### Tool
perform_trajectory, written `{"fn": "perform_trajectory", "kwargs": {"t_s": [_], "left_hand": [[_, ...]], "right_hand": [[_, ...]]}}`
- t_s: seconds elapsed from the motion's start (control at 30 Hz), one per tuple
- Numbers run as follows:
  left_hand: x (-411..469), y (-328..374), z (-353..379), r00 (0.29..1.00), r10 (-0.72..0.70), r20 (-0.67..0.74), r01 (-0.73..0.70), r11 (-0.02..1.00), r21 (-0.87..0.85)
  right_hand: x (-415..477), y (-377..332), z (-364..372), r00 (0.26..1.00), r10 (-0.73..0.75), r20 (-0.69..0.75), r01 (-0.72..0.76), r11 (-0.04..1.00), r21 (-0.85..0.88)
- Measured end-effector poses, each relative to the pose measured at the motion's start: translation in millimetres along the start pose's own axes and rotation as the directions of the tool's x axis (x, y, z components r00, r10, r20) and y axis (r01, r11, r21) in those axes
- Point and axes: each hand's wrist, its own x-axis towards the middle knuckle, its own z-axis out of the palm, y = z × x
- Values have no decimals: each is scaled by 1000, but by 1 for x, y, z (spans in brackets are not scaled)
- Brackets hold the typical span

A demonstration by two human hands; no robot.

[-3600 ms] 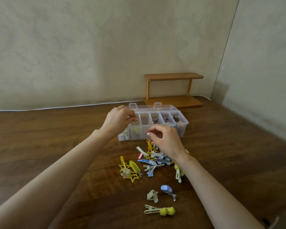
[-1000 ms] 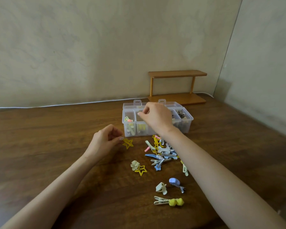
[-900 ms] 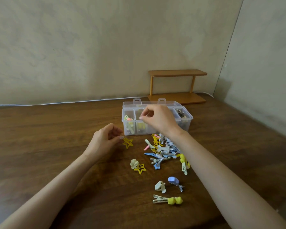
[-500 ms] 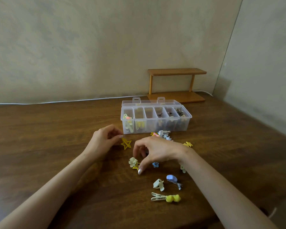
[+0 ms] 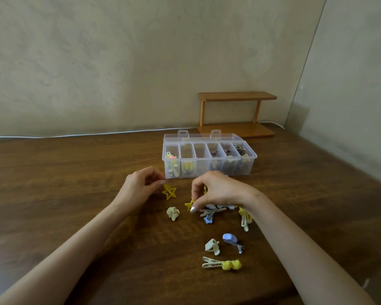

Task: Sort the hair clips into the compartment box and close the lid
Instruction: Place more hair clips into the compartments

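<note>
A clear compartment box (image 5: 252,159) stands open on the wooden table (image 5: 53,183), its lid (image 5: 201,135) folded back. Its left compartments hold pale and yellow clips, its right ones dark clips. My left hand (image 5: 139,188) pinches a point of a yellow star clip (image 5: 169,191) that lies in front of the box. My right hand (image 5: 216,190) hovers over the clip pile (image 5: 213,211), fingers pinching a second yellow star clip (image 5: 188,204). Loose nearby lie a cream flower clip (image 5: 172,213), a cream claw clip (image 5: 212,246), a blue clip (image 5: 231,239) and a clip with yellow balls (image 5: 222,264).
A small wooden two-tier shelf (image 5: 237,113) stands behind the box against the wall. A white cable (image 5: 86,134) runs along the table's back edge. A second wall closes off the right side.
My right hand came back from the box to the pile and has taken a yellow star clip off the cream flower clip. My left hand has stayed on its star clip.
</note>
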Motion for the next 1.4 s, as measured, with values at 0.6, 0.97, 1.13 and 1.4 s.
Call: {"fn": "perform_trajectory", "kwargs": {"t_s": [0.6,0.97,1.13,1.4], "left_hand": [[-1,1,3,1000,19,-11,-19,1000,-24],[10,38,-3,959,216,-183,-230,972,-56],[55,62,1,902,373,-220,-326,919,223],[96,53,34,924,378,-58,-280,774,568]], "right_hand": [[66,15,-23,689,150,-709,-88,988,124],[10,48,-11,620,133,-773,158,944,289],[10,46,-12,594,120,-796,207,933,295],[14,55,-8,597,121,-793,161,950,266]]}}
